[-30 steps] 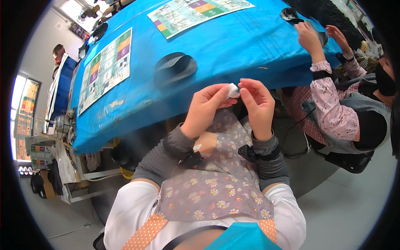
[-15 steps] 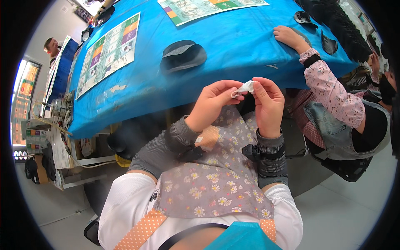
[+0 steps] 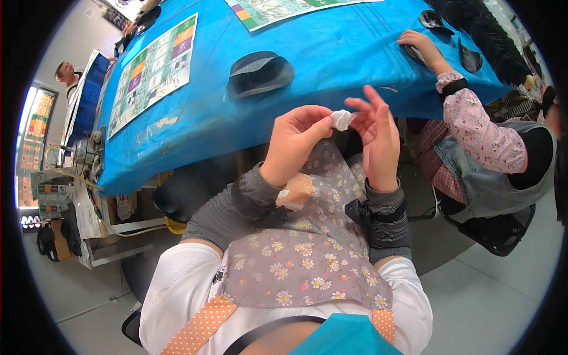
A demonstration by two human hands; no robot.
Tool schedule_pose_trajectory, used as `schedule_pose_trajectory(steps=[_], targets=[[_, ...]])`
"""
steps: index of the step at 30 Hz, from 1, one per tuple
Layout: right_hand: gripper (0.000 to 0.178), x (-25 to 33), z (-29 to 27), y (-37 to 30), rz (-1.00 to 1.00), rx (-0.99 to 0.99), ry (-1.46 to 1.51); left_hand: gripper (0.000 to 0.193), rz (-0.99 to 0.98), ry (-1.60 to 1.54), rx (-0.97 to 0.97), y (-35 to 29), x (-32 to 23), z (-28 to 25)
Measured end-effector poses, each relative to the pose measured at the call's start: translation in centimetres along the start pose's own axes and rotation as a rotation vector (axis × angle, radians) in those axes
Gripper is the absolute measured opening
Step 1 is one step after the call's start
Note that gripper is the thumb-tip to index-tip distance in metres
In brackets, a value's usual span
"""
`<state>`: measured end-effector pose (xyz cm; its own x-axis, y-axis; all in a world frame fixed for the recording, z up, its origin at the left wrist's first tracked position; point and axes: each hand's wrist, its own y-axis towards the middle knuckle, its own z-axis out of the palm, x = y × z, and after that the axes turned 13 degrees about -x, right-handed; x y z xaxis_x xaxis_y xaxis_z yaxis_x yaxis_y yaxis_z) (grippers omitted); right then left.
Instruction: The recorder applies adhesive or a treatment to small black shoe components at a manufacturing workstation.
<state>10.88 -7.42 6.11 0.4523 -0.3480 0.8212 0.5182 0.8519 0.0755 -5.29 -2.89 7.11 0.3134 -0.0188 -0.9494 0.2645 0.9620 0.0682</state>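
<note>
A small crumpled white wad, perhaps tissue or cloth, is pinched between the thumb and fingers of my left hand. Close on its right, my right hand has its fingers spread and holds nothing. Both hands are above my flowered apron, just short of the table's front edge. Beyond them on the table lies a curved black piece, shaped like a cap visor, with a grey section on it.
A blue sheet covers the table. Printed sheets lie on it at left and back. At right, a co-worker's hand rests on a dark piece, near other black pieces. Black fluffy material lines the right edge.
My right hand has let go of the white wad and opened its fingers. The wad now looks rounder and has moved slightly left. The co-worker's arm has shifted a little.
</note>
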Motion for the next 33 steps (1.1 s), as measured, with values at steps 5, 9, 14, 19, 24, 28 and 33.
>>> schedule_pose_trajectory(steps=[5, 9, 14, 19, 24, 28, 33], targets=[[0.062, -0.7, 0.3, -1.1, -1.129, 0.127, -0.604, 0.020, 0.014, 0.026, -0.056, -0.1, 0.2, -0.3], [0.024, -3.0, -0.6, -1.3, -0.939, 0.060, -0.580, 0.020, 0.008, 0.086, -0.007, -0.5, 1.1, -1.2], [0.024, -1.9, -0.7, -1.6, -0.472, -0.064, -0.284, 0.020, 0.009, 0.065, 0.053, -0.6, 0.8, -1.5], [0.035, -2.2, -0.1, -1.6, -1.153, 0.127, -0.676, 0.018, -0.018, 0.032, 0.020, -0.8, 0.2, -1.1], [0.013, -1.6, -0.9, -2.3, -0.335, -0.039, -0.188, 0.016, -0.053, 0.128, 0.086, -1.0, 0.1, -1.8], [0.012, -1.2, -1.2, -1.2, 0.106, 0.071, 0.297, 0.013, -0.032, 0.035, 0.188, -1.2, 0.4, -1.7], [0.013, -1.9, -1.6, -1.2, 0.295, 0.111, 0.156, 0.026, 0.107, 0.095, 0.135, -1.1, 1.0, -1.4]])
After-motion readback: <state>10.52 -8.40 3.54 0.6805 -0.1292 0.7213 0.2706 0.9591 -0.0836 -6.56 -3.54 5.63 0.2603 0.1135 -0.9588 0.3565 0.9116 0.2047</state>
